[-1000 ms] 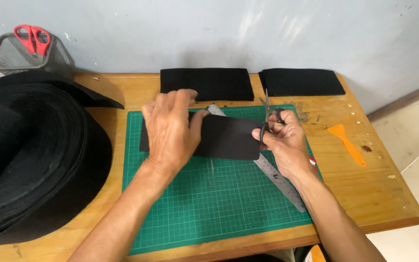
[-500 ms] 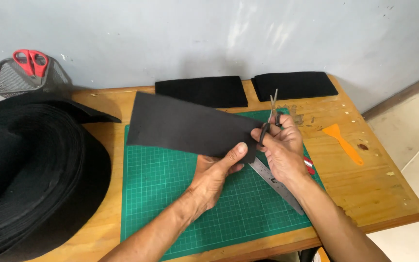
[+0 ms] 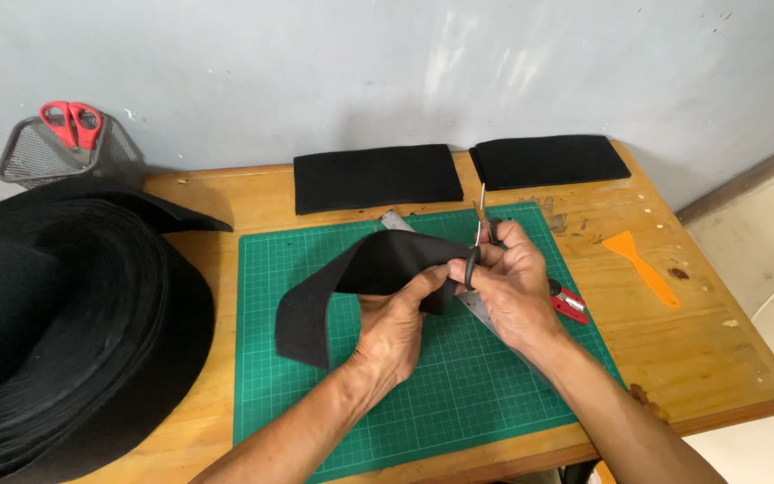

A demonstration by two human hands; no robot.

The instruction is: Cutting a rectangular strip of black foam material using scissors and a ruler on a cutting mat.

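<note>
While the left hand (image 3: 398, 327) pinches the near end of a black felt strip (image 3: 365, 269) at the middle of the frame, the right hand (image 3: 505, 280) is clenched around a pair of dark-handled scissors (image 3: 477, 235), their blades pointing up toward the top of the frame just beside the strip's edge. The strip arches up off the green cutting mat (image 3: 315, 394) and droops to the left, its far end hanging free above the mat. A steel ruler (image 3: 481, 312) lies on the mat beneath both hands, and a small red-handled tool (image 3: 569, 305) sits just right of the right hand.

Because the felt is lifted and bowed and not lying flat, a cut here could wander off line, I judge. The left fingertips sit close to the blades, so a slip of the soft strip could bring them into the cut. The loose, drooping end might also pull the strip out of the pinch.

Two cut black pieces (image 3: 378, 177) lie along the worktop's (image 3: 700, 358) upper edge.
</note>
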